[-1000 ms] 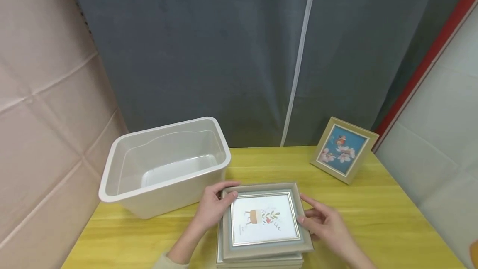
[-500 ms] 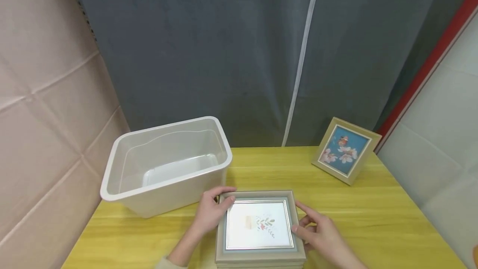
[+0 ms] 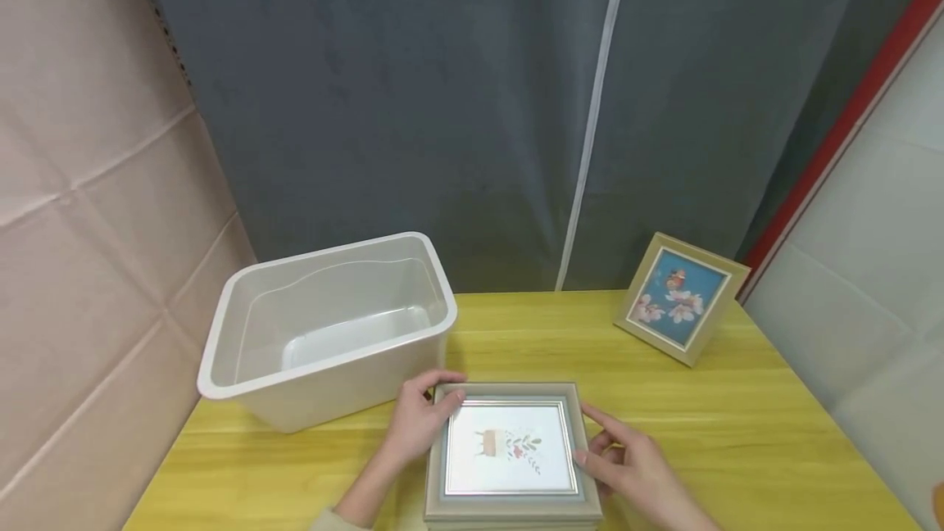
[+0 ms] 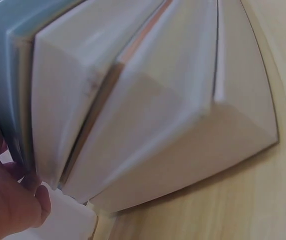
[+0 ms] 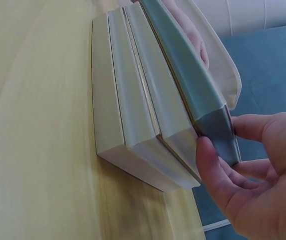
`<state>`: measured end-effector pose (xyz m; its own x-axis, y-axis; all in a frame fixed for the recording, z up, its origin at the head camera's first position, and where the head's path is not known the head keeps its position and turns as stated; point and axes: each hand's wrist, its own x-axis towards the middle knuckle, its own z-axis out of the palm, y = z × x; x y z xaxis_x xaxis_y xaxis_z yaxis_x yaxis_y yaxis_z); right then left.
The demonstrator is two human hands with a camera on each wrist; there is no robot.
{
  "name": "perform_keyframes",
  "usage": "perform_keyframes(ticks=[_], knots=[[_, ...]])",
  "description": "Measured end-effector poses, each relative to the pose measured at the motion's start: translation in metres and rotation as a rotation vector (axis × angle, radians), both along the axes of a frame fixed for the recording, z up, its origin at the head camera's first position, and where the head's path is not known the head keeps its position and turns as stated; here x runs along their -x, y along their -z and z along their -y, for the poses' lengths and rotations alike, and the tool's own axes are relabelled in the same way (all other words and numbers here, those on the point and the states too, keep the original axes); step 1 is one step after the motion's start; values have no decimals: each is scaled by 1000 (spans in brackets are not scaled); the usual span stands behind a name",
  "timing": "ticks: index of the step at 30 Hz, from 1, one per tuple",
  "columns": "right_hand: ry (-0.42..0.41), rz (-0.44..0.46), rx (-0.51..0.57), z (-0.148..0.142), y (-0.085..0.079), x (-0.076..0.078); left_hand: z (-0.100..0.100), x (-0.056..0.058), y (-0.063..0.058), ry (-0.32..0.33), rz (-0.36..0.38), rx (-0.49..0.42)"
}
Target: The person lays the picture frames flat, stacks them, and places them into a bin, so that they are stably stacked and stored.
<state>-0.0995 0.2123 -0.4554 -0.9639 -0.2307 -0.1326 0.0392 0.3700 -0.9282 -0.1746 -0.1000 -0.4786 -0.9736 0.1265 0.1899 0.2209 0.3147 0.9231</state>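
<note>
While left fingers (image 3: 446,406) and right fingers (image 3: 612,427) pinch it, the top frame (image 3: 512,451) lies between.

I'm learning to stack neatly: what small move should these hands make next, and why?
Probably ease the left hand and right hand off the top frame: it appears to rest roughly in line with the frames beneath, and both hands grip its edges.

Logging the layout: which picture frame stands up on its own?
The tan frame at the back right, showing blossoms on blue; the other frames lie stacked.
</note>
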Motion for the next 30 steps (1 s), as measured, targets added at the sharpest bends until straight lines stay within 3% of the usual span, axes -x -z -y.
perform_keyframes(ticks=[11, 15, 23, 30], knots=[[-20, -20, -6, -3, 7, 1, -3, -1, 6, -42, -13, 3], [1, -26, -4, -3, 9, 3, -3, 0, 7, -31, -27, 4], [18, -20, 6, -2, 9, 3, 1, 4, 6, -3, 14, 27], [-70, -99, 28, -9, 10, 6, 2, 5, 6, 10, 17, 20]])
